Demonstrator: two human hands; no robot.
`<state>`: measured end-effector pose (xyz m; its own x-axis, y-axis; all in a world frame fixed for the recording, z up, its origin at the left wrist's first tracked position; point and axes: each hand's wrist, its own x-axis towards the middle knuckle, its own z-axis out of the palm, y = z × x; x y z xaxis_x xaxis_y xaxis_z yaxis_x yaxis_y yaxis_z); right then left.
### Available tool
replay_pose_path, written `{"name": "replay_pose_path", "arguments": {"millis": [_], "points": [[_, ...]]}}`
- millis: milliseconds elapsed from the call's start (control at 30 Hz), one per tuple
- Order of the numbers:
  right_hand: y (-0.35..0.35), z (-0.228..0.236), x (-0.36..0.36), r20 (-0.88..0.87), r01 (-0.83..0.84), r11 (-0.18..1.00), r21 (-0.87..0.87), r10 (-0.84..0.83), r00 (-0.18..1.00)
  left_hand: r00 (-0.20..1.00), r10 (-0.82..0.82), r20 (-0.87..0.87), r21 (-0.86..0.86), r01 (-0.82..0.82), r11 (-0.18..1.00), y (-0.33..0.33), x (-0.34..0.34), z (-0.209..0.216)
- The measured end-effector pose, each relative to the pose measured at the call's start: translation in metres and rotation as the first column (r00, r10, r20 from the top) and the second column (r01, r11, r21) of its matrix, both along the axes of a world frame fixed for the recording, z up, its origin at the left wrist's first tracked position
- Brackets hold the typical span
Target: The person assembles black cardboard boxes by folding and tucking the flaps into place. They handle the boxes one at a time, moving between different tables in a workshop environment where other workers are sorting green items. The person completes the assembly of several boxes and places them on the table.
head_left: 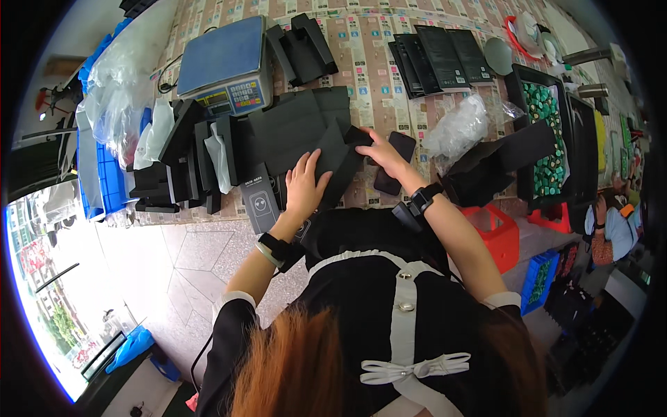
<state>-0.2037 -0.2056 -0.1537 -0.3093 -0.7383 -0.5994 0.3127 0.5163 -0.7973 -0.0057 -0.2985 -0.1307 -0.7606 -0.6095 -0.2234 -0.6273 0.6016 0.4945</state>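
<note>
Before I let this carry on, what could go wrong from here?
1. The phone is partly covered by the right hand in this view, so it might get knocked.
2. The dark printed box seems to reach past the near edge of the table; a brush from the left hand could tip it off.
3. The black card piece between the hands seems to overlap other black sheets, which could get dragged along.

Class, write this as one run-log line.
left hand: on folded black cardboard | right hand: at its right edge | near right hand: smartphone | beyond: digital scale
</note>
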Motion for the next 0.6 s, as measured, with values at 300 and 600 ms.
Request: {"name": "replay_pose_path", "arguments": {"millis": [300, 600], "points": [[0.001, -0.042, 0.011, -0.137, 0.040, 0.993, -0.111, -0.055, 0.989, 0.980, 0.197, 0.036, 0.224, -0.200, 0.954, -0.023, -0.022, -0.004], [0.005, -0.058, 0.014, -0.155, 0.062, 0.984, -0.166, -0.089, 0.984, 0.969, 0.245, 0.016, 0.220, -0.243, 0.945, -0.022, -0.023, -0.006]]}}
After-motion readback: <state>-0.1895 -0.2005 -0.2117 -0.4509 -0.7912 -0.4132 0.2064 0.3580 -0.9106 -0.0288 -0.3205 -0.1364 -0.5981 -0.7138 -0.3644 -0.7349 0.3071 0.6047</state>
